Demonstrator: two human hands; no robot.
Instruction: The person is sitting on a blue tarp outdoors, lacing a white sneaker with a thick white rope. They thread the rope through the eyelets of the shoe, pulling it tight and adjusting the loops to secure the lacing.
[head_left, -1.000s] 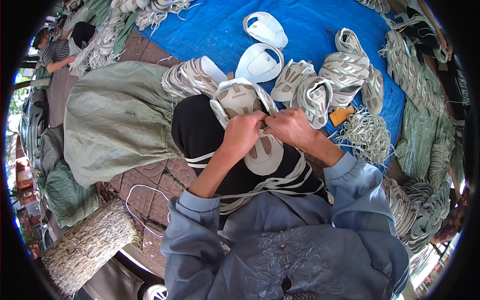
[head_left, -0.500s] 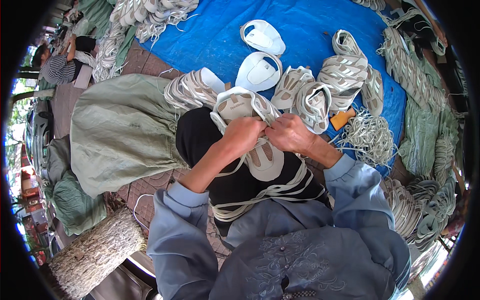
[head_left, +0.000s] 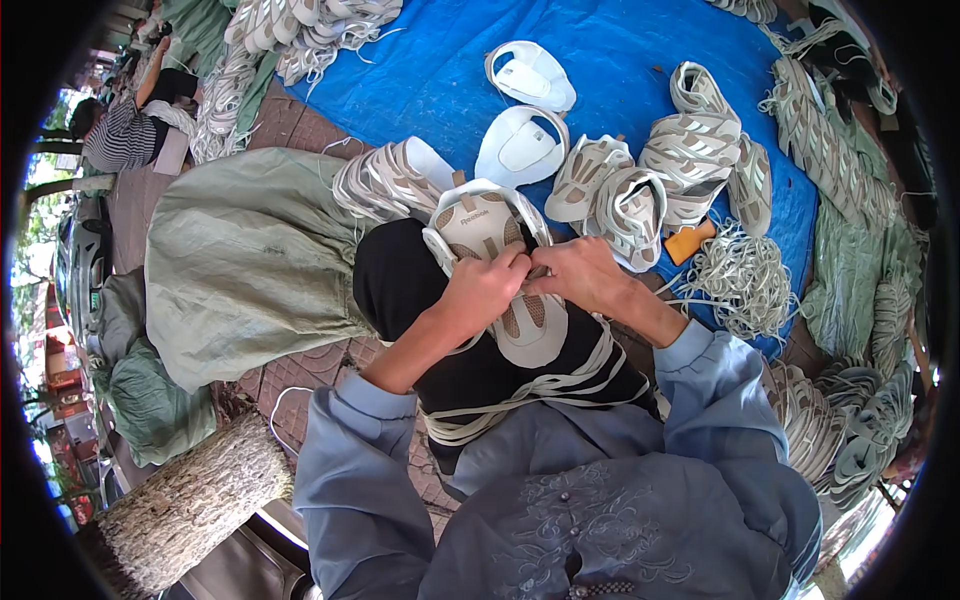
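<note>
A beige and white shoe upper (head_left: 531,337) lies across my black-trousered knees, its toe toward me and its tongue away. My left hand (head_left: 487,285) is closed over the upper's middle, with thumb and fingertips pinched together at the lacing edge. Close beside it, my right hand (head_left: 583,272) pinches the opposite lacing edge. Whether a lace end lies between the fingertips is hidden. Several loose pale shoelaces (head_left: 545,382) drape over my lap, below the toe.
On the blue tarp (head_left: 430,90) lie white shoe pieces (head_left: 521,146), nested uppers (head_left: 690,155), an orange block (head_left: 688,240) and a lace heap (head_left: 742,280). A stack of uppers (head_left: 385,180) and a grey-green sack (head_left: 245,265) are left of my knees. Another person (head_left: 120,138) sits far left.
Both hands have shifted slightly down along the upper, and my right fingers have bent differently at its edge. The upper stays on my knees.
</note>
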